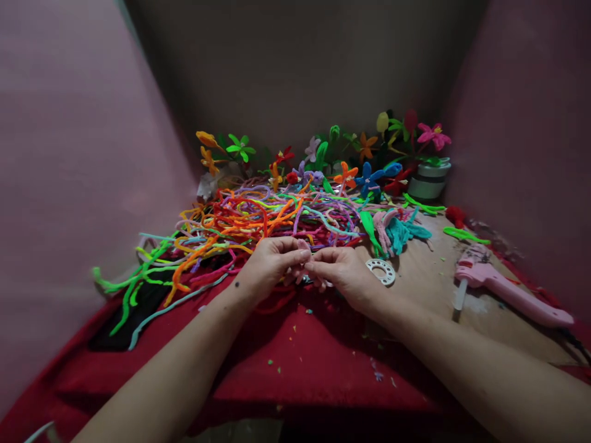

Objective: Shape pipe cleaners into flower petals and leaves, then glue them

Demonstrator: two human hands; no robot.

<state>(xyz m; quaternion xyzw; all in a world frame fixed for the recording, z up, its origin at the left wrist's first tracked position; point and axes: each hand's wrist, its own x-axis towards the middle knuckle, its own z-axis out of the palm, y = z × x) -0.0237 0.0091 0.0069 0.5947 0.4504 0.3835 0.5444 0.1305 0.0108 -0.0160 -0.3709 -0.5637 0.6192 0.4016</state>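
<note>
My left hand [273,261] and my right hand [340,271] meet over the front of the table, fingers closed on a small pink fuzzy pipe cleaner piece [302,247]. Bits of pink show above the fingertips and below them; the rest is covered by my fingers. Right behind my hands lies a big tangled heap of coloured pipe cleaners [258,212]. A white ring with holes [381,271] lies just right of my right hand. Bundles of pink and teal pipe cleaners [401,232] are a little farther back.
A pink glue gun [512,286] rests on a brown board [420,289] at the right. Pipe cleaner flowers [368,179] stand along the back, some by a striped pot [429,180]. A black flat object [133,317] lies left. Scraps dot the red cloth [295,363].
</note>
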